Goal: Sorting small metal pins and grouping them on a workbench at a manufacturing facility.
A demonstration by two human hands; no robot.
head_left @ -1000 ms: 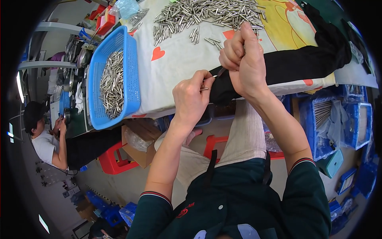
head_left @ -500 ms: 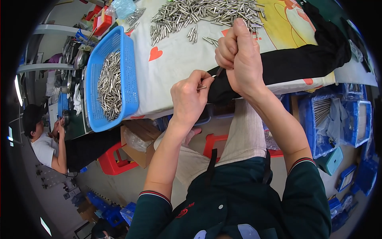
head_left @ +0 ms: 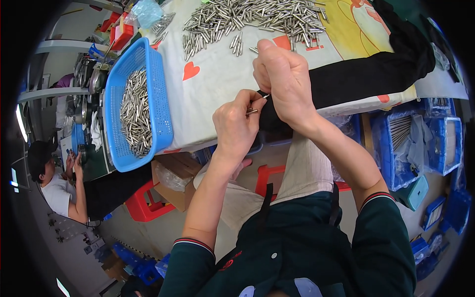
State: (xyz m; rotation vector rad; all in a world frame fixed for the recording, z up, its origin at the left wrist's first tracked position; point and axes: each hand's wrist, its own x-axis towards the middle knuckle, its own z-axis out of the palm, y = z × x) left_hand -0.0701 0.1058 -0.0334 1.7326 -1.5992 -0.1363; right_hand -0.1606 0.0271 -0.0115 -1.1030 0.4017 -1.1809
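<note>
My left hand point(head_left: 235, 121) is closed, with a slim metal pin point(head_left: 252, 111) pinched between thumb and fingers, over the near edge of the table. Close beside it on the right, my right hand point(head_left: 287, 81) makes a fist with the thumb on top; whatever it grips is hidden inside. A small bright metal tip point(head_left: 266, 96) shows in the narrow gap between both hands. Under them lies a long black cloth point(head_left: 354, 81), stretching right along the table edge. Beyond my hands a large heap of similar metal pins point(head_left: 217, 22) covers the far part of the tabletop.
A blue perforated basket point(head_left: 162, 99) part-filled with pins stands at the table's left. The patterned tablecloth point(head_left: 198, 109) lies beneath. Blue crates point(head_left: 391, 163) are at the right below table height, red stools point(head_left: 148, 205) underneath. Another person point(head_left: 62, 188) sits at the far left.
My right hand has shifted slightly left and down, closer to my left hand. The thin dark piece that showed between them is now mostly covered. The left hand keeps its pinch.
</note>
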